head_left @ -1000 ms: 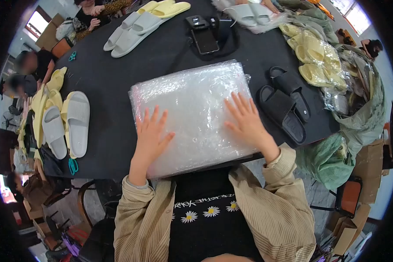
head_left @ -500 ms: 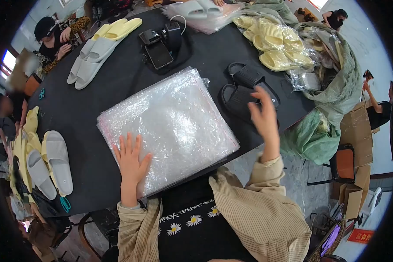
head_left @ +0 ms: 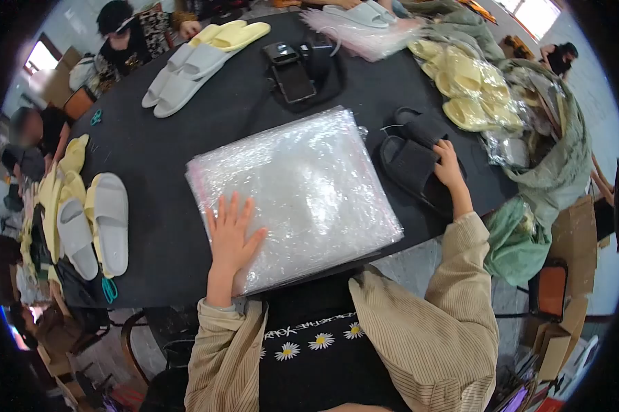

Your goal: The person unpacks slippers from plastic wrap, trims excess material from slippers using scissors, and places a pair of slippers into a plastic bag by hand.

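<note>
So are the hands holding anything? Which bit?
The right hand touches the black slippers at the straps; I can't tell if it grips. The left hand lies flat on plastic bags.

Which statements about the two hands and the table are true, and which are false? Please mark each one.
1. The left hand lies flat on the rectangular stack of clear plastic. True.
2. The right hand lies on that stack too. False: it is at the pair of black open-toed slippers.
3. The tabletop is white. False: it is black.
4. Pale yellow slippers in clear plastic wrapping lie beyond the black pair. True.
</note>
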{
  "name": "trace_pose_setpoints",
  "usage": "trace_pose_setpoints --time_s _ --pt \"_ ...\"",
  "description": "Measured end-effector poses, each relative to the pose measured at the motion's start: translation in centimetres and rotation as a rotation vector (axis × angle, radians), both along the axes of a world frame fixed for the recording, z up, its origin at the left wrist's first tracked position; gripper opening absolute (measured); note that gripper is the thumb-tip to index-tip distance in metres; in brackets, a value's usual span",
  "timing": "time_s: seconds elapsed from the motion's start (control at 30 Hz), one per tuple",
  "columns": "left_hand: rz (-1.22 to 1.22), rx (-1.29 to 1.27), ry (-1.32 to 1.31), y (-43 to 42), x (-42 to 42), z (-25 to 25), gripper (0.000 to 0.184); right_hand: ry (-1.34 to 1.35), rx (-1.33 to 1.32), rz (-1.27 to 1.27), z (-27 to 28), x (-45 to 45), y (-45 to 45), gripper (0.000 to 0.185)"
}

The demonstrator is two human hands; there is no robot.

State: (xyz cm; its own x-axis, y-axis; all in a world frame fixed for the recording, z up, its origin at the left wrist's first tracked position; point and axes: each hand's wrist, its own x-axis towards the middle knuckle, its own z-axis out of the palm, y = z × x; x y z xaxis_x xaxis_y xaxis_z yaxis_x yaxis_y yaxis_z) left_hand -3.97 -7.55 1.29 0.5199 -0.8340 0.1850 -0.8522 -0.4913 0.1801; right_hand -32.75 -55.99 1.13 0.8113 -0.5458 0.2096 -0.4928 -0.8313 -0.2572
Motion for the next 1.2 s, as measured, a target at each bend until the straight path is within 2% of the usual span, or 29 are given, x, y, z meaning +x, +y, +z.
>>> trace_pose_setpoints --time_s 0.03,0.1,0.17,0.23,0.27,0.33,0.37,0.4,0.43,0.5,0.57,0.67,0.73,0.77,0.83,0.87,1.03,1.07,1.1,1.17,1.2 --pt "-0.012 -0.020 -0.005 0.1 0.0 -0.1 0.067 -0.048 0.032 -0.014 -0.5 -0.4 -0.2 0.044" --pt "0.008 -0.033 -0.006 0.2 0.0 -0.1 0.066 -0.487 0.013 -0.095 -2.1 -1.4 0.1 0.040" --pt "-0.003 -0.041 0.008 0.2 0.0 -0.1 0.065 -0.672 0.401 -0.269 4.1 -0.4 5.6 0.039" --pt "0.000 -0.036 0.003 0.3 -0.1 -0.1 0.065 -0.697 0.678 -0.176 10.7 1.0 11.6 0.045" --pt "0.000 -0.033 0.003 0.3 -0.1 0.0 0.065 -0.855 0.626 -0.120 4.8 -1.5 8.9 0.055" --pt "-0.014 -0.034 0.003 0.2 -0.1 0.3 0.065 -0.435 0.375 0.098 10.7 0.1 15.5 0.057" --pt "-0.008 -0.037 0.022 0.1 -0.1 0.4 0.065 -0.511 0.159 0.166 9.8 2.0 16.8 0.058" --pt "0.001 -0.039 0.041 0.2 -0.1 0.4 0.066 -0.151 0.110 0.198 15.7 5.0 20.3 0.040" --pt "0.002 -0.042 0.040 0.1 -0.1 0.5 0.066 -0.212 0.065 0.289 15.9 6.9 21.3 0.026" --pt "0.004 -0.065 0.041 0.1 -0.2 0.6 0.064 -0.079 -0.077 0.317 15.6 9.3 23.5 0.025" --pt "0.010 -0.048 0.037 0.3 -0.1 0.2 0.063 -0.084 -0.153 0.337 14.1 12.5 24.9 0.022" --pt "0.009 -0.030 0.028 0.4 0.0 0.0 0.061 -0.022 -0.132 0.344 10.9 16.1 25.8 0.026" --pt "0.003 -0.032 0.020 0.5 0.1 -0.1 0.059 0.192 -0.066 0.314 9.7 16.8 26.2 0.032" --pt "0.013 -0.034 0.015 0.5 0.2 -0.2 0.059 0.187 -0.069 0.323 9.5 16.4 26.1 0.032" --pt "0.001 -0.075 0.036 0.5 0.1 -0.4 0.059 -0.024 0.014 0.390 10.2 14.3 25.3 0.040" --pt "0.001 -0.074 0.037 0.5 0.1 -0.3 0.059 -0.012 0.130 0.377 10.9 13.3 24.9 0.040" --pt "0.009 -0.116 0.147 0.4 0.2 0.5 0.053 -0.233 0.125 0.386 9.1 11.3 21.0 0.041" --pt "-0.036 -0.326 0.147 0.8 0.8 -0.5 0.042 -0.260 0.088 0.376 7.6 11.4 20.2 0.043" --pt "-0.041 -0.314 0.147 1.3 0.9 -0.3 0.042 -0.289 0.051 0.366 6.0 11.4 19.6 0.046" --pt "0.072 -0.474 -0.070 2.4 0.5 0.9 0.032 -0.248 0.176 0.339 2.7 10.9 18.6 0.048" --pt "0.101 -0.543 -0.040 1.9 -1.0 3.5 0.024 -0.262 0.229 0.337 1.7 10.7 18.3 0.047"
